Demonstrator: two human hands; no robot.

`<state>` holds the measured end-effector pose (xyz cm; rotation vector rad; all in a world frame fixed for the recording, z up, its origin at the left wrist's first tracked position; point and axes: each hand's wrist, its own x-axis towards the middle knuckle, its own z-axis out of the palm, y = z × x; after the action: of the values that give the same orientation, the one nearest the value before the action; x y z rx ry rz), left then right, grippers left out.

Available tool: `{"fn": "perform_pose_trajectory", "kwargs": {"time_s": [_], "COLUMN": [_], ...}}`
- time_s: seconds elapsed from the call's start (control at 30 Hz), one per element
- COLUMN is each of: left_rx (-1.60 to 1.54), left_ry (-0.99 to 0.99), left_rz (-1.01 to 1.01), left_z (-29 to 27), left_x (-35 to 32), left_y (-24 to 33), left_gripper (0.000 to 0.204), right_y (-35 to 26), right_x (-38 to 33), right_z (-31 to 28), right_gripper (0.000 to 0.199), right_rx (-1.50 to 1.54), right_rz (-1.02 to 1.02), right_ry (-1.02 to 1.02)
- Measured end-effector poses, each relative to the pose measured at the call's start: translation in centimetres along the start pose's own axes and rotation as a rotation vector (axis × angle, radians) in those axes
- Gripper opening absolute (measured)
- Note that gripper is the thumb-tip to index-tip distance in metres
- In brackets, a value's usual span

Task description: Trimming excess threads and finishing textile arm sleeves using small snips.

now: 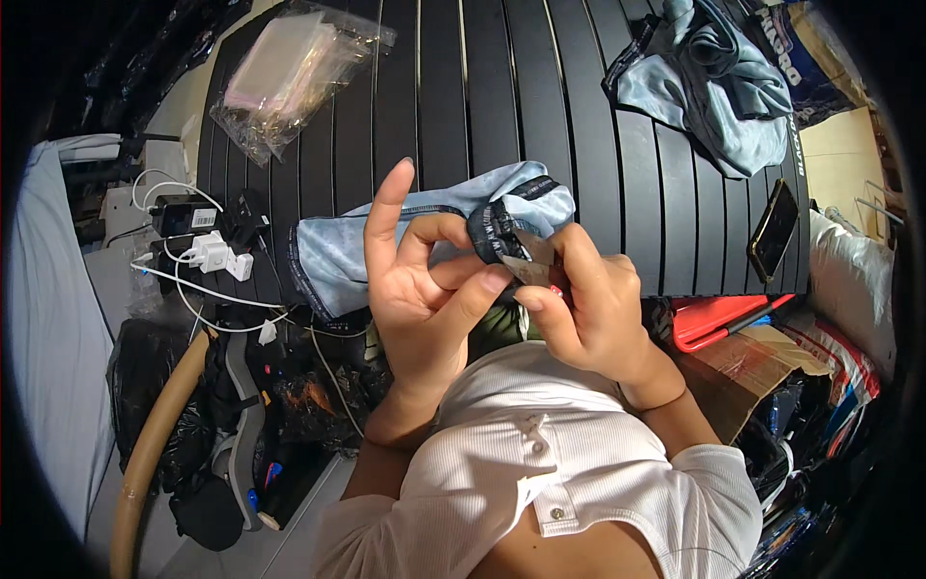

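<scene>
My left hand [424, 280] pinches the dark waistband of a light blue garment [386, 241] between thumb and fingers, index finger pointing up. My right hand [593, 309] holds small metal snips [531, 259] at that waistband edge, blades touching the dark band. The garment lies partly on the black slatted table [463, 87], its near end lifted toward my chest.
A pile of similar light blue garments [719, 82] lies at the table's far right, a phone [775, 230] near the right edge. Clear plastic bags [289, 68] sit at the far left. Chargers and white cables [207, 246] lie left; a red case [719, 318] and boxes right.
</scene>
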<state>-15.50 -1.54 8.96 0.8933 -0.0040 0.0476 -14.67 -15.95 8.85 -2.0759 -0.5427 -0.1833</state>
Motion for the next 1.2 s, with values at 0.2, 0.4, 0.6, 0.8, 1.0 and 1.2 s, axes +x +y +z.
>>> {"fn": "perform_pose_trajectory", "kwargs": {"time_s": [0.2,0.4,0.6,0.8,1.0,1.2], "left_rx": [0.109,0.141,0.068,0.030,-0.027,0.066], "left_ry": [0.008,0.028,0.051,0.085,0.107,0.198], "left_rz": [0.054,0.038,-0.008,-0.008,-0.007,0.033], "left_z": [0.1,0.4,0.5,0.2,0.1,-1.9], "left_x": [-0.3,-0.5,-0.4,-0.2,0.1,1.2], "left_y": [0.1,0.2,0.0,0.2,0.3,1.9], "left_gripper": [0.082,0.084,0.085,0.083,0.077,0.053], "right_y": [-0.1,0.1,0.2,0.4,2.3,7.6], "right_x": [0.0,0.0,-0.4,-0.7,-0.9,-0.5], "right_z": [0.1,0.3,0.0,-0.1,-0.2,-2.6], "right_gripper": [0.035,0.034,0.028,0.049,0.039,0.020], "right_rx": [-0.016,-0.015,0.043,0.339,0.294,-0.203], "right_rz": [-0.007,-0.017,0.003,0.250,0.188,0.428], "right_ry": [0.012,0.031,0.052,0.198,0.293,0.316]}}
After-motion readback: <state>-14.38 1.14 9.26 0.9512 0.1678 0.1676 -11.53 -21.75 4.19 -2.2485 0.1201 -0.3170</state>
